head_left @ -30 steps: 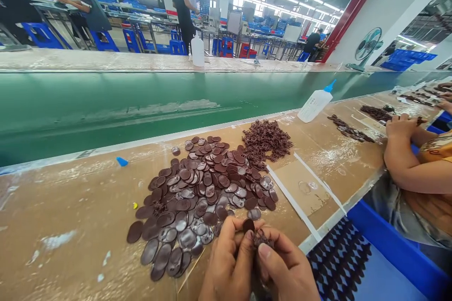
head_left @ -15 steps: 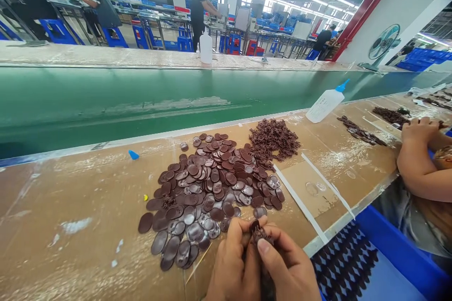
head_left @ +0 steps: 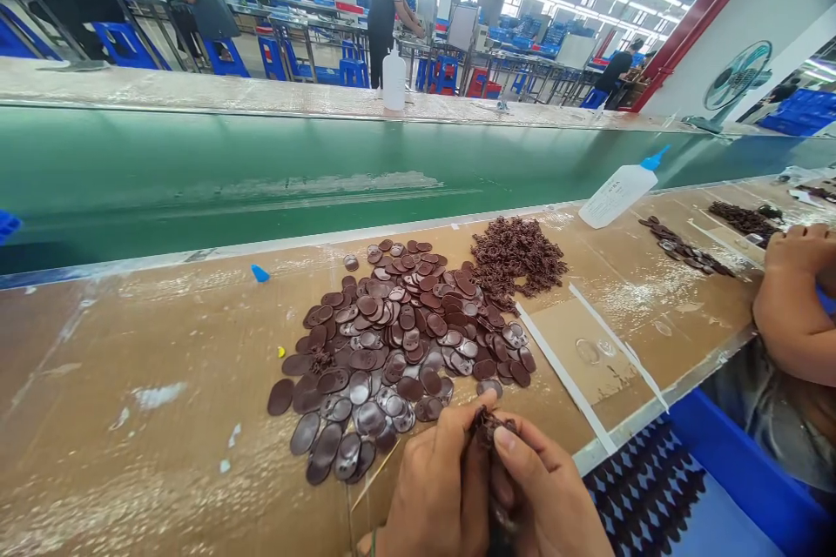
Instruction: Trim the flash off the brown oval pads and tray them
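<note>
Brown cardboard bench point(head_left: 131, 348) beside green conveyor point(head_left: 261, 183); both hands point(head_left: 483, 487) pinch a brown piece point(head_left: 488, 425).

Factory assembly floor. Long green conveyor belt point(head_left: 326, 183) crosses at 12 o'clock; brown parts point(head_left: 398, 339) heaped on the workbench point(head_left: 131, 365). Rows of tables and blue stools point(head_left: 225, 61) with workers point(head_left: 385, 0) at 11 o'clock, strip lights overhead.

We see green conveyor belt point(head_left: 261, 183) behind bench; white squeeze bottle point(head_left: 617, 191) lying beside it; fan point(head_left: 737, 78) far right; blue cap point(head_left: 259, 273) on bench.
</note>
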`<state>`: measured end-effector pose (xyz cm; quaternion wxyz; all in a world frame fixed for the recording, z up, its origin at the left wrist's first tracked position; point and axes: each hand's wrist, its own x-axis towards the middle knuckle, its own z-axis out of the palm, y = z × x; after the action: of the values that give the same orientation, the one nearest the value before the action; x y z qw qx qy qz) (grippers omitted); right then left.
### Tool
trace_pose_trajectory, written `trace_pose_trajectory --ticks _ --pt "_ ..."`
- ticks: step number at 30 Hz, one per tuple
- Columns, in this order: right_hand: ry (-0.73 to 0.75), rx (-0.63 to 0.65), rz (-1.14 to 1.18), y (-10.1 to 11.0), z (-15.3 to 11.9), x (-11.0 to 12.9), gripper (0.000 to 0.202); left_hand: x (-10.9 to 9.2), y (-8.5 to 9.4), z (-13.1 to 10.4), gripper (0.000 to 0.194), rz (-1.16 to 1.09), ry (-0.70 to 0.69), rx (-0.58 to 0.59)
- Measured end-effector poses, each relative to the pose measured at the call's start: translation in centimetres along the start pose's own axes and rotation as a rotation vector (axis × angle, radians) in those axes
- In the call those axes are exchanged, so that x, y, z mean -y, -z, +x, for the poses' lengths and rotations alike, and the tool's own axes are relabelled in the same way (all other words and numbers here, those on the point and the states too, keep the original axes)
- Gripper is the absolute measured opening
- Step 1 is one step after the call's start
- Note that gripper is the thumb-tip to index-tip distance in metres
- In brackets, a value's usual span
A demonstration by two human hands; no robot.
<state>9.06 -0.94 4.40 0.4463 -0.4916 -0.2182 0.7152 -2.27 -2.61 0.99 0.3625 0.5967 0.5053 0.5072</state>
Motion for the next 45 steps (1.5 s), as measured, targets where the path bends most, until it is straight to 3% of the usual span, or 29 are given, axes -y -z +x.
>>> trace_pose_trajectory --ticks 5,11,14,16,28,33,45 --pt "-0.082 0.073 0.025 -0.4 -0.2 1.4 0.041 0.0 0.9 -0.1 0.052 0.224 -0.195 0.025" --pt "-0.103 0.100 0.029 -0.5 -0.9 1.9 0.039 -2.1 1.2 -1.0 0.050 0.287 -0.054 -0.057" --pt "-0.101 0.090 0.051 -0.5 -1.2 1.8 0.035 -2.6 1.3 -0.9 0.046 0.254 -0.111 -0.080" --pt "-0.099 0.088 0.066 -0.5 -1.4 1.8 0.032 -2.5 1.4 -0.8 0.044 0.239 -0.164 -0.067" --pt "-0.117 0.105 0.042 -0.5 -1.4 1.6 0.034 -1.7 1.7 -0.6 0.043 0.243 -0.179 -0.067" --pt "-0.115 0.123 0.045 -0.5 -1.3 1.6 0.034 -1.6 2.1 -0.4 0.045 0.264 -0.245 -0.014" --pt "-0.125 0.102 0.054 -0.4 -1.1 1.4 0.034 -1.8 1.7 -0.5 0.043 0.240 -0.175 -0.049"
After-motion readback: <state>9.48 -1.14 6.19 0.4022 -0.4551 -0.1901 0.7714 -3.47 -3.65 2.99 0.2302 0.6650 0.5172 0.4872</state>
